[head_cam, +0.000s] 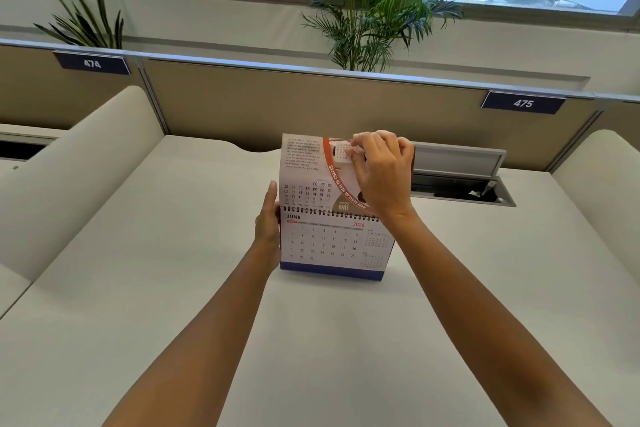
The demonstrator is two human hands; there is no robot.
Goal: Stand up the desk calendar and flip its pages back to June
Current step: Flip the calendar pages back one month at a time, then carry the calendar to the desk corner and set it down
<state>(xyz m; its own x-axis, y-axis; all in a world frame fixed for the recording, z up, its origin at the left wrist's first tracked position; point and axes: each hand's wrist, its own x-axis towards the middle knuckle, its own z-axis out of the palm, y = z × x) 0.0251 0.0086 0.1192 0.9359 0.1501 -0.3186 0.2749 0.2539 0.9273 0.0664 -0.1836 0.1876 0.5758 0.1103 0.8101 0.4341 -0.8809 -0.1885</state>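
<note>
The desk calendar (329, 246) stands upright on the white desk (173, 288), a black spiral binding along its top and a blue strip at its base. Its front page reads JUNE 2026. A flipped page (304, 170) stands straight up above the spiral, its print upside down to me. My right hand (377, 173) pinches that page at its upper right part. My left hand (268, 229) grips the calendar's left edge, thumb in front near the spiral. The calendar's back side is hidden.
A beige partition (242, 100) with number tags 474 and 475 runs behind the desk. An open cable tray (464, 180) sits just right of the calendar at the back. Curved white side dividers (86, 163) flank the desk. Potted plants stand behind the partition under the window.
</note>
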